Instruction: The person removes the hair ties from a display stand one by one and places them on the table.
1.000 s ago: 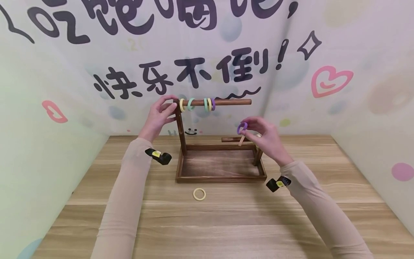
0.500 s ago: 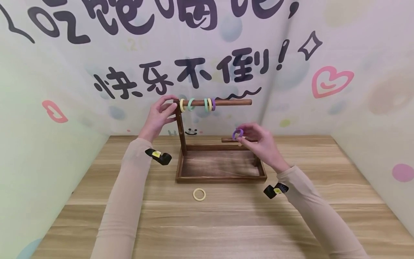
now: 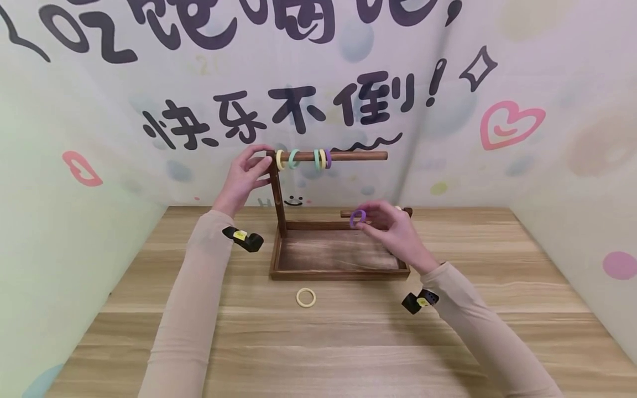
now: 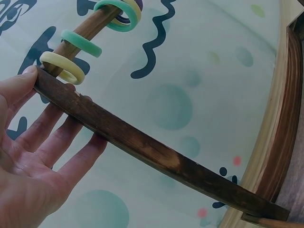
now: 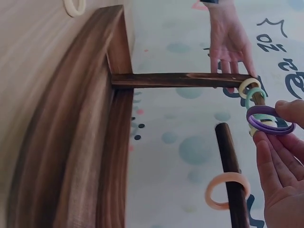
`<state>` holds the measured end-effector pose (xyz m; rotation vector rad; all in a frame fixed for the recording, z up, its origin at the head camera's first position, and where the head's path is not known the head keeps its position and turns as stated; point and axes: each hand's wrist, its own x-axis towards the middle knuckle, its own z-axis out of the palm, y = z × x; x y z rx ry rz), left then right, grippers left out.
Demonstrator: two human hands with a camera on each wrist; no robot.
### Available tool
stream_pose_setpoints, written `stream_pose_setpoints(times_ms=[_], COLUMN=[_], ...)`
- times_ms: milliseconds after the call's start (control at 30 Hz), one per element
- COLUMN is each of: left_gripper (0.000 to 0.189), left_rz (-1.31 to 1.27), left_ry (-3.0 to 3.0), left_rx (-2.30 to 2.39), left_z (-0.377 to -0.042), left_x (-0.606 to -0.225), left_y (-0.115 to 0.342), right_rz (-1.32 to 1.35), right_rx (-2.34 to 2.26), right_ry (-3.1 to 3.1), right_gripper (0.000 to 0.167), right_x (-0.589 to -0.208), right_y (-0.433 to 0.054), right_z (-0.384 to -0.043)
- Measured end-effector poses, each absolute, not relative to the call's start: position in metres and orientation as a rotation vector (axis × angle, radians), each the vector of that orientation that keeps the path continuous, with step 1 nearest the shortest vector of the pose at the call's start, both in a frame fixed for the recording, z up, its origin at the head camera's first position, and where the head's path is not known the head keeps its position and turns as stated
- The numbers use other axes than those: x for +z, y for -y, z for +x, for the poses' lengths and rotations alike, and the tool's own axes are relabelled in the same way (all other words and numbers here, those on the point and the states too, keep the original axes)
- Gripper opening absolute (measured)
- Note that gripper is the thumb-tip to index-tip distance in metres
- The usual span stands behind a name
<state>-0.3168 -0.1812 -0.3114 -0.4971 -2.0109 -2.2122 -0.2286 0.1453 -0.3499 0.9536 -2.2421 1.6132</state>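
A dark wooden ring stand has a tall left post and a short right post, each with a rod. My left hand holds the top of the tall post, thumb on one side and fingers behind. Yellow, mint and purple rings hang on the upper rod. My right hand pinches a purple ring between thumb and fingers. In the head view that ring overlaps the lower rod near its free end; it is not threaded on it. A peach ring hangs on the lower rod.
A pale yellow ring lies flat on the wood-grain table, in front of the stand's tray base. Behind the stand rises a printed cloth wall with large dark characters.
My right hand has moved left and down with the purple ring, from above the lower rod to about its height. My left hand stays on the tall post.
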Motion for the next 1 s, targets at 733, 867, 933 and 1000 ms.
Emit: stream_pose_setpoints(times_ms=[733, 867, 933, 1000], left_gripper=[0.023, 0.025, 0.025, 0.024], left_rz=[-0.501, -0.5, -0.5, -0.501], left_ry=[2.014, 2.012, 2.013, 2.013], left_rx=[-2.22, -2.219, -2.218, -2.217], left_z=[-0.315, -0.315, -0.315, -0.315], left_x=[-0.31, -0.31, -0.31, -0.31], left_y=[0.182, 0.181, 0.181, 0.181], right_rz=[0.924, 0.959, 0.978, 0.975], right_rx=[1.8, 1.794, 1.793, 1.788], right_ry=[2.321, 2.315, 2.319, 2.345], right_gripper=[0.031, 0.03, 0.031, 0.031], right_x=[-0.4, -0.396, -0.394, -0.399], right_y=[-0.132, -0.124, -0.121, -0.119], right_z=[-0.222, -0.213, -0.208, -0.208])
